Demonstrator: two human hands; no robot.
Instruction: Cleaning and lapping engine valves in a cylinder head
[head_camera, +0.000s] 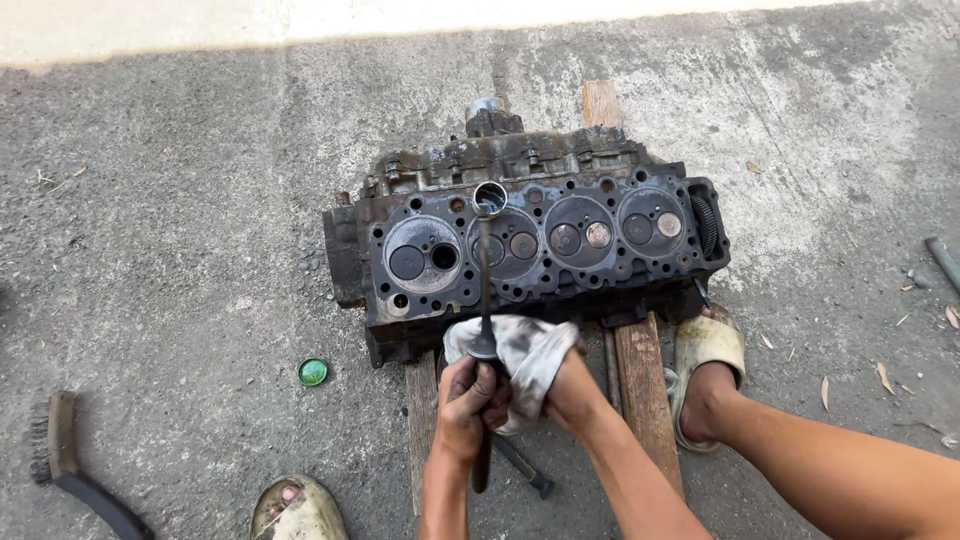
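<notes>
Concrete ground (180, 250) fills the view, grey and gritty, with a sunlit strip along the far edge. On it lie two wooden planks (640, 390), and across them sits one dark, rusty cylinder head (540, 245), its flat face turned up. That face shows four round combustion recesses in a row; the three on the right each hold two valve discs, while the leftmost shows one disc and one open hole. No label or printed sign shows on the casting.

One long engine valve (486, 270) stands nearly upright in front of the head, its round hollow-looking top just above the second recess. The left hand (468, 405) is closed in a fist around the lower part of the stem. The right hand (570, 392) is closed on one dirty white rag (525, 355), which is bunched around the stem just beside the left hand.

One wire brush (60, 455) with a dark handle lies at the lower left. Two feet in pale sandals are in view, one (705, 350) beside the right plank and one (295, 510) at the bottom edge. One small round green cap (313, 372) lies on the ground left of the planks, well apart from the hands. One dark rod (520, 465) lies under the wrists.
</notes>
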